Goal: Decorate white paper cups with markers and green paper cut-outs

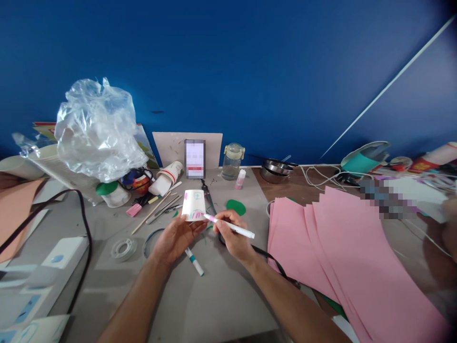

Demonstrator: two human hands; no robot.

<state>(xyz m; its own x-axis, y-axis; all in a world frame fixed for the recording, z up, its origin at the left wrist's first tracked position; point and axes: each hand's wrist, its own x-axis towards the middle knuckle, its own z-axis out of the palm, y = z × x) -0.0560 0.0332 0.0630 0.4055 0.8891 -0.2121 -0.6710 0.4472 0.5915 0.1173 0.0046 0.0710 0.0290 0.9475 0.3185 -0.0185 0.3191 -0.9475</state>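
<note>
A white paper cup (193, 204) with pink and green marks drawn on its side is held by my left hand (175, 239) around its lower part. My right hand (233, 233) grips a white marker pen (240, 230) with a pink tip end. That tip meets or nearly meets the lower right of the cup's side. On the grey table just below the hands lies a white and teal marker (194, 262). A green paper oval (236, 207) rests beyond my right hand.
Pink paper sheets (346, 257) are stacked at the right. A tape roll (123, 248), wooden sticks (152, 213) and a crumpled plastic bag (98, 128) are at the left. Behind the cup stand a phone (194, 159), a glass jar (232, 164) and a glue stick (240, 179). Metal bowls (275, 172) sit farther right.
</note>
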